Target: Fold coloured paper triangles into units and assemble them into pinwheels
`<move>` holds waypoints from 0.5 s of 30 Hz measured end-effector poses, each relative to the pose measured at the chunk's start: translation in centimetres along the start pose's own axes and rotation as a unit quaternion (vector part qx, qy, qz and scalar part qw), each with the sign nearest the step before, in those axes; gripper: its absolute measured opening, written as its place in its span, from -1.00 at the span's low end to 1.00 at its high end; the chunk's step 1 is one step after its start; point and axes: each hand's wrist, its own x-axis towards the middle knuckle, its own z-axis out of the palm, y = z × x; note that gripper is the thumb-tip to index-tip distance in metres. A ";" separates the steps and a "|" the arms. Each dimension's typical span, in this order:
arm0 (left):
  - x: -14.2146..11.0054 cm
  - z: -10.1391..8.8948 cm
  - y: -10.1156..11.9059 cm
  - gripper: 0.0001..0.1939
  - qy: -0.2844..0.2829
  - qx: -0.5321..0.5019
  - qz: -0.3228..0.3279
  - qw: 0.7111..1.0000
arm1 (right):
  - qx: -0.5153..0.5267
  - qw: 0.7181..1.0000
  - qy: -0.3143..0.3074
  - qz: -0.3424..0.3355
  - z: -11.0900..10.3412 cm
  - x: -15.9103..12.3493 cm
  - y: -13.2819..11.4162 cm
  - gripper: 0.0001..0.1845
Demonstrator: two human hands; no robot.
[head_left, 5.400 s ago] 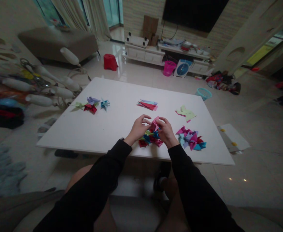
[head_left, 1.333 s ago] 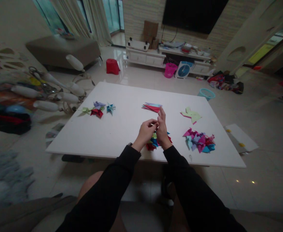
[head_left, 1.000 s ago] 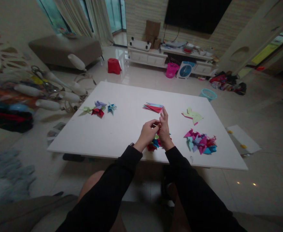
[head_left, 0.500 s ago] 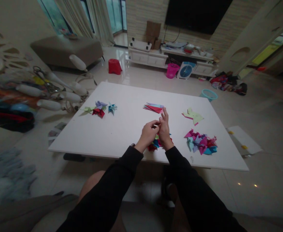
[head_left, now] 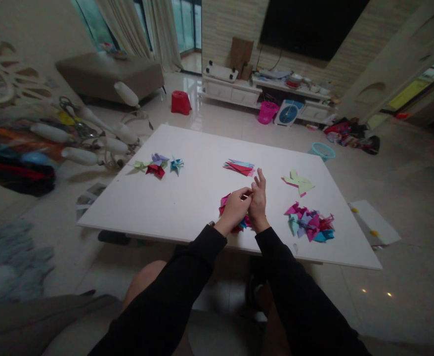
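My left hand (head_left: pixel 235 211) and my right hand (head_left: pixel 258 201) meet above the near middle of the white table (head_left: pixel 157 202). The left fingers are curled in a pinch against the right hand. Some right fingers point up while the others close near the left fingertips; whatever is between them is hidden. Under my hands lies a partly covered pile of colourful folded paper (head_left: pixel 224 201). Just beyond sits a stack of narrow folded papers (head_left: pixel 241 169) in red, pink and blue. To the right are light green folded papers (head_left: pixel 300 183) with pink beneath, and a heap of origami cranes (head_left: pixel 308 222).
Several folded paper pieces (head_left: pixel 155 170) lie at the table's left. A floor lamp with white shades (head_left: pixel 79 155) stands close to the left edge. Beyond the table are a red stool (head_left: pixel 180 102), a pink basket (head_left: pixel 268 112) and a blue basket (head_left: pixel 322 151).
The view has shifted slightly, moving the whole scene a little to the right. My hands stay together with small finger motions, and more pink paper shows left of them.
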 end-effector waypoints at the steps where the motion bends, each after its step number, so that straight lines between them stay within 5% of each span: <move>1: -0.1 0.0 0.2 -0.81 0.002 0.007 -0.005 1.000 | -0.002 1.000 0.004 0.001 0.0 -0.1 0.0 -0.35; 10: -1.4 -1.8 0.4 -0.82 0.018 0.064 0.000 0.998 | -0.003 1.000 0.005 0.017 1.9 -1.4 -0.1 -0.36; 15: -1.6 -2.8 0.9 -0.80 0.049 0.089 -0.007 0.995 | -0.050 0.998 -0.002 -0.041 2.7 -2.0 0.1 -0.41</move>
